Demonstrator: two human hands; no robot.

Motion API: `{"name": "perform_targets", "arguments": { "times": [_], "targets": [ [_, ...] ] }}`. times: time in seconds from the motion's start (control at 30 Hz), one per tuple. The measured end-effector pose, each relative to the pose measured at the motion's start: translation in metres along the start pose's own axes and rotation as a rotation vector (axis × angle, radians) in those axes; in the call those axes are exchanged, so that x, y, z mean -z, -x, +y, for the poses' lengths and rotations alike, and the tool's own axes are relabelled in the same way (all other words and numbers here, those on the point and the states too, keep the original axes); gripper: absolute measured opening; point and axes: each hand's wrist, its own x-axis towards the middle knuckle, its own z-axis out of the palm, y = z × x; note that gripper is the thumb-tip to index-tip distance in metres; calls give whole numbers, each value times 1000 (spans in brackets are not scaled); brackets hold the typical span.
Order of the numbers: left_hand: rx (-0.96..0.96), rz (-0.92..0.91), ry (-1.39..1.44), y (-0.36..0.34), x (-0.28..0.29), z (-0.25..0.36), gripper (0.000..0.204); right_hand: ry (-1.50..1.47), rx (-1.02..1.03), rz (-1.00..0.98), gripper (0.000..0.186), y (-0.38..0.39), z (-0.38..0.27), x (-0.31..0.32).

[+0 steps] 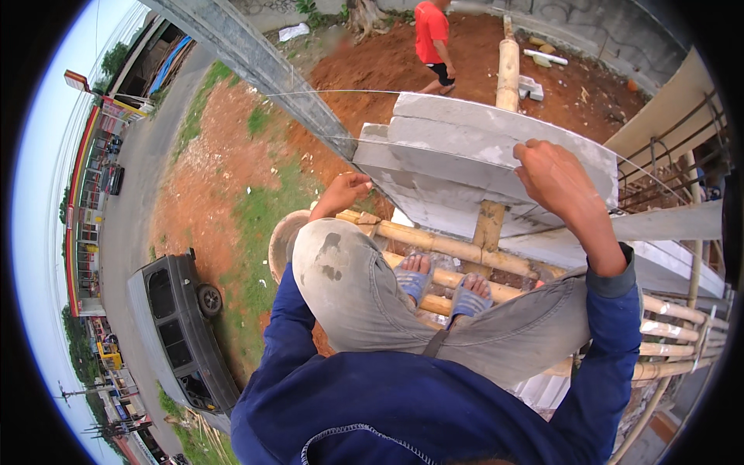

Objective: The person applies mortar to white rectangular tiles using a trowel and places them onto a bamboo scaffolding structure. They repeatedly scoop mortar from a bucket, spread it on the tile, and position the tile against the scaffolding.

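Observation:
My left hand hangs with curled fingers just left of a low wall of grey-white blocks, beside the concrete post. Whatever it may hold is too small to make out. My right hand is raised over the right part of the wall, fingers bent near a thin string; whether it grips the string is unclear. My feet, in striped sandals, rest on bamboo poles below the wall, between my bent knees. A round pan sits partly hidden behind my left knee.
A person in a red shirt is on red soil beyond the wall. A dark van stands below left beside the road. Bamboo scaffolding, rebar and a board are at the right. The ground lies well below the poles.

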Motion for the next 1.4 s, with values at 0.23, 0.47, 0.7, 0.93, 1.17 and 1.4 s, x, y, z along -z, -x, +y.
{"name": "perform_targets", "arguments": {
  "times": [0.23,0.47,0.7,0.93,1.17,1.4],
  "targets": [
    [33,581,580,-43,21,-27,36,3,35,62,13,0,0,-1],
    [-77,690,955,-88,52,-28,40,-14,20,0,14,-4,-5,2],
    [-97,652,1016,-95,53,-32,36,-32,17,-43,14,-6,-7,2],
    [-78,693,978,-87,69,-27,42,-49,45,-45,15,-10,-8,-1],
    [-581,849,941,-60,106,72,37,-58,-12,-103,15,-9,-7,-3],
    [-750,710,1043,-62,123,97,37,-62,17,-95,15,-12,-10,-3]
  ]
}}
